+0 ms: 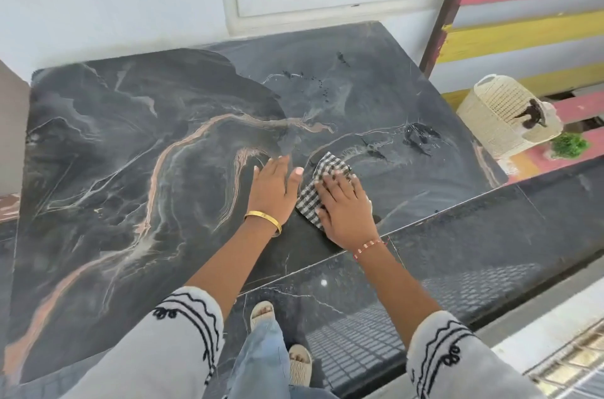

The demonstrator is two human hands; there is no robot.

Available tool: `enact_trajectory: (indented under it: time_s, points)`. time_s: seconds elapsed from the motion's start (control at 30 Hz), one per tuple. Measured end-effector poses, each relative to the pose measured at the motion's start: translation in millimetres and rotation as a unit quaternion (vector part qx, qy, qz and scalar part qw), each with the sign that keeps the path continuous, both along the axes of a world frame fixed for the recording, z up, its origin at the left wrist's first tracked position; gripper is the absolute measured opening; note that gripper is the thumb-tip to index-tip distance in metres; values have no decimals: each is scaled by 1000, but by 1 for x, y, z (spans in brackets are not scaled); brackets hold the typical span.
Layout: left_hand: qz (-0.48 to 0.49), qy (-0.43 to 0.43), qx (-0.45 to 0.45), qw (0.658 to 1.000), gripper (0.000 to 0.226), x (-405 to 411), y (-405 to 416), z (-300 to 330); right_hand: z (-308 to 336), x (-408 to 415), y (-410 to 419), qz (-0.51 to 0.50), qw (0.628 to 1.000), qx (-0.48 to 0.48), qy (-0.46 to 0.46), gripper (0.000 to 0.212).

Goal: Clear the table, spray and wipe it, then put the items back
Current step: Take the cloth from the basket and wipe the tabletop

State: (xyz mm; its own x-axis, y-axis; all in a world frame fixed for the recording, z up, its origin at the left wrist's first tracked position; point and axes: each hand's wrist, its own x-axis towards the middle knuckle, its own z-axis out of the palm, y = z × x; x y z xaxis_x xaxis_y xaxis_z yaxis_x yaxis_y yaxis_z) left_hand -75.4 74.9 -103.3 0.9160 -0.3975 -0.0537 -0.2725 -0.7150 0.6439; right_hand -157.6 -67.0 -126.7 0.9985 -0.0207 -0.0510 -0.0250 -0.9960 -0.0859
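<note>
I am at the wiping step. My right hand (346, 206) lies flat w/ fingers straight and together, pressing the checked cloth (318, 184) down on the counter (137, 143); it does not grip the cloth, only pushes it. My left hand (276, 186) is also flat and relaxed, palm on the stone just beside the cloth, thumb almost touching its edge.

The cloth sits near the front edge, a bit right of the middle. Its long axis runs diagonal, from near-left to far-right, and it sticks out beyond my right fingertips toward the wet marks (418, 135). Those drops are ahead and to the right of the cloth, w/ more small ones (313, 81) further back. So, I think, the next stroke should go forward-right, and the right hand is the nearer one for this; the left would have to cross over.

The counter carries no items now; the wicker basket (503, 117) stands on the floor at the right, approx. beside the counter corner.

Hard to see: the part of the cloth under my palm is hidden. The dark veined stone makes wet and dry areas difficult to tell apart. No spray bottle in view. What lies in the basket I cannot make out.
</note>
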Motion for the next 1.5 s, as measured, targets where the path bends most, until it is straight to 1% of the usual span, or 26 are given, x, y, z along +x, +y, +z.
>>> enact_trajectory:
  time_s: [0.03,0.07,0.23,0.4,0.7,0.9,1.1,1.27,1.4,1.5]
  points:
    - [-7,0,0,1000,51,1,-3,-1,-6,-2,0,-2,999,-6,31,52]
    - [-14,-2,2,1000,52,4,-5,-2,-12,-3,0,-6,999,-12,42,53]
    - [-33,-10,28,999,53,22,-2,-10,-17,8,14,14,999,-42,31,55]
    - [-2,0,29,1000,53,53,9,-17,-19,61,35,48,999,3,22,52]
    - [21,1,20,1000,54,115,21,-25,-25,144,24,-27,1000,3,-8,54]
    - [37,-22,25,999,53,155,23,-17,-25,199,18,-24,999,4,-20,55]
    - [60,-31,34,997,50,194,15,-15,-29,255,18,21,999,4,-26,55]
    - [116,-23,42,992,50,227,15,-21,-29,319,26,83,996,13,-30,55]
    - [158,-33,70,984,51,259,19,-20,-28,367,39,132,991,15,-29,55]
    - [190,-37,69,979,50,278,21,-18,-29,392,46,162,986,16,-27,55]
